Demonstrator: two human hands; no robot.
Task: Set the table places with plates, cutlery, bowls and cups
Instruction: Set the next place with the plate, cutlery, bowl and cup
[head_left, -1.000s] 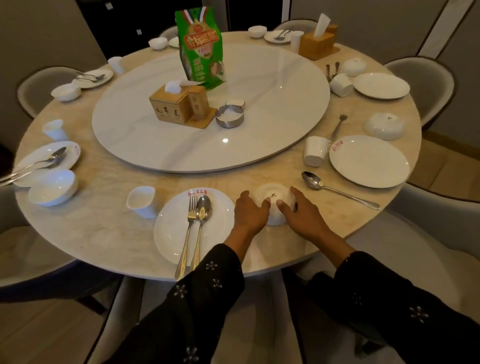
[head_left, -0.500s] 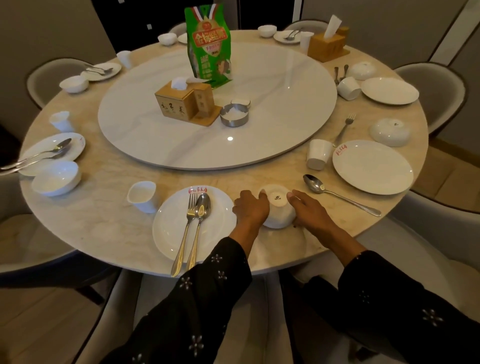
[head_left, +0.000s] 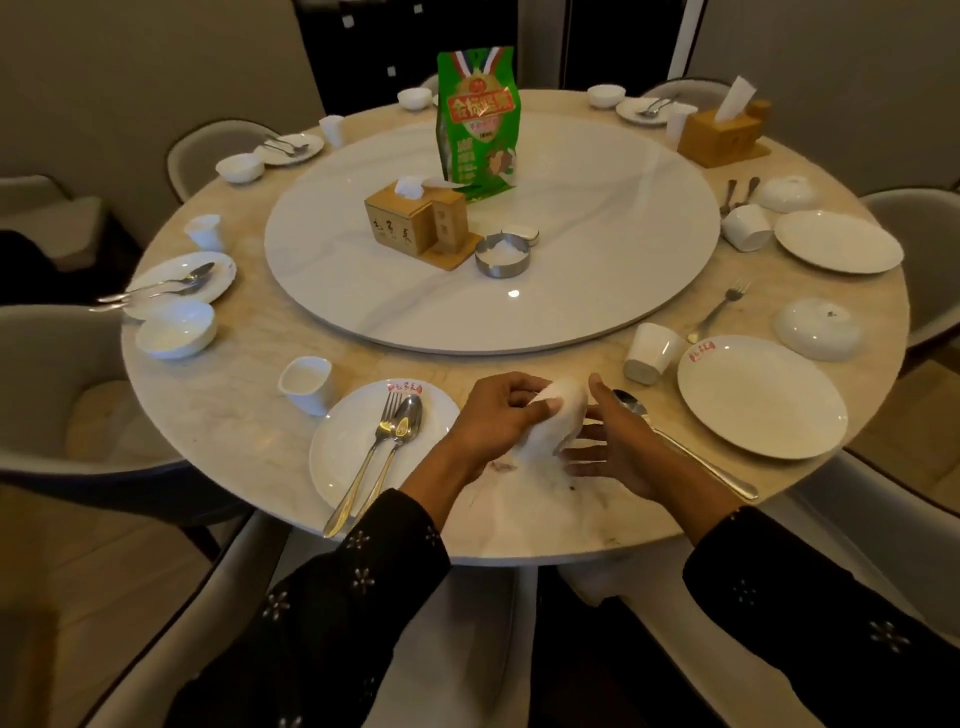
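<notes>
Left grip (head_left: 493, 421) grasping tilted bowl (head_left: 550, 421) | right grip (head_left: 613, 447) released beside it | contents unseen

Glossy marble table (head_left: 218, 415), ceramic plate (head_left: 358, 441)

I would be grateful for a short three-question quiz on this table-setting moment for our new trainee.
1. True or false: the fork and spoon at the near place lie on the plate.
2. Which hand grips the white bowl? A) left hand B) right hand C) neither
3. Fill in: the cup beside the right-hand plate lies on its ____.

Key
1. True.
2. A; the right hand's fingers are straight beside the bowl.
3. Side.
</notes>
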